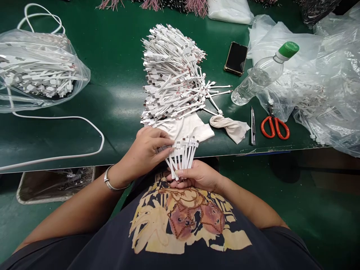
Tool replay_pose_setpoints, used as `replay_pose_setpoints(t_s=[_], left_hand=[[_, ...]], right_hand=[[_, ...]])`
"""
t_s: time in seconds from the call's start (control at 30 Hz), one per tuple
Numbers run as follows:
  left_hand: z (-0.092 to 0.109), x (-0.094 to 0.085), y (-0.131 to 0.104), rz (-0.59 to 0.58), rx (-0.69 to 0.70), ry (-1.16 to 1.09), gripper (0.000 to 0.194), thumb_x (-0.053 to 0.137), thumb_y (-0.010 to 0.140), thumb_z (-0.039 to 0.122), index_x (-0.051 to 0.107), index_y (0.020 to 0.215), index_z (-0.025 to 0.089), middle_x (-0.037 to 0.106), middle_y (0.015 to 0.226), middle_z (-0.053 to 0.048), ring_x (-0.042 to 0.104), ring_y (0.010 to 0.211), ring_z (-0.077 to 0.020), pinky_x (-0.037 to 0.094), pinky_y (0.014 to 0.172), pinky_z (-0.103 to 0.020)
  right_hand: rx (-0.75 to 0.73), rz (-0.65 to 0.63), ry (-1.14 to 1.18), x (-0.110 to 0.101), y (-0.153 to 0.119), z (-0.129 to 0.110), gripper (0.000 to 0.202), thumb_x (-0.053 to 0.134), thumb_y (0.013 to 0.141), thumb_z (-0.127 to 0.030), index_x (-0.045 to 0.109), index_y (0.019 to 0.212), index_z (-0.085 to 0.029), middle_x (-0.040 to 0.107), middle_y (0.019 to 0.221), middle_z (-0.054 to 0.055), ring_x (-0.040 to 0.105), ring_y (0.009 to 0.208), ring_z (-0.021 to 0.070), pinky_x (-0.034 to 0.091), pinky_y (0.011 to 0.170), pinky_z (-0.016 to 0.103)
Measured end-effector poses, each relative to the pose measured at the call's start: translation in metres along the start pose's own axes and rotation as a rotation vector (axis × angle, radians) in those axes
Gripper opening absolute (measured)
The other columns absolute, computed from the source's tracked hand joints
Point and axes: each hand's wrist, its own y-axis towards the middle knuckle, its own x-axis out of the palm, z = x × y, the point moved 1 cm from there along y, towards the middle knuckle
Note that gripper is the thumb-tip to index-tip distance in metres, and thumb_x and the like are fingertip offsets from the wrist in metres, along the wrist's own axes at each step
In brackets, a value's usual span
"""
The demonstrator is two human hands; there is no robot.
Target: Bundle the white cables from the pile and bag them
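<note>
Head view: right hand (197, 176) clenched round cable bundle (182, 153), lower ends hidden; left hand (146, 150) grip seemingly pinching connectors.

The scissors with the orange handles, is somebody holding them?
No, the scissors lie on the green table off to the right, while both hands are at the bundle of white cables.
</note>
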Motion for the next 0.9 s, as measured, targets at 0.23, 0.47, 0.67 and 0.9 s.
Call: replay_pose_setpoints(t_s=[0.23, 0.47, 0.67, 0.9], left_hand=[[-0.001, 0.002, -0.001, 0.009, 0.022, 0.002, 0.018, 0.054, 0.086, 0.029, 0.070, 0.094, 0.025, 0.066, 0.092, -0.002, 0.055, 0.084, -0.0166, 0.035, 0.085, -0.039], [-0.003, 0.004, -0.007, 0.102, 0.026, -0.006, 0.021, 0.051, 0.088, 0.023, 0.065, 0.103, 0.023, 0.066, 0.097, -0.004, 0.057, 0.088, -0.0166, 0.039, 0.087, -0.038], [0.012, 0.011, -0.030, 0.206, 0.167, 0.279, 0.030, 0.063, 0.079, 0.035, 0.063, 0.108, 0.027, 0.062, 0.120, -0.005, 0.052, 0.113, -0.0254, 0.020, 0.109, -0.055], [0.014, 0.020, -0.037, 0.202, 0.170, 0.289, 0.032, 0.067, 0.076, 0.037, 0.064, 0.107, 0.026, 0.063, 0.120, -0.006, 0.049, 0.119, -0.0270, 0.023, 0.109, -0.055]], right_hand=[[0.000, -0.004, 0.003, 0.000, 0.001, 0.000, 0.030, 0.074, 0.071, -0.023, 0.066, 0.095, -0.008, 0.072, 0.092, 0.014, 0.071, 0.074, 0.0158, 0.057, 0.063, 0.015], [-0.003, -0.016, -0.001, -0.001, 0.001, -0.001, 0.031, 0.075, 0.071, -0.025, 0.067, 0.095, -0.008, 0.072, 0.091, 0.013, 0.071, 0.075, 0.0160, 0.057, 0.062, 0.015], [-0.013, -0.048, 0.029, -0.005, 0.002, 0.003, 0.031, 0.074, 0.073, -0.026, 0.066, 0.098, -0.010, 0.071, 0.091, 0.011, 0.071, 0.077, 0.0168, 0.057, 0.063, 0.015], [-0.021, -0.067, 0.010, -0.006, 0.003, 0.004, 0.028, 0.071, 0.076, -0.024, 0.064, 0.100, -0.011, 0.071, 0.092, 0.010, 0.071, 0.078, 0.0161, 0.056, 0.064, 0.015]])
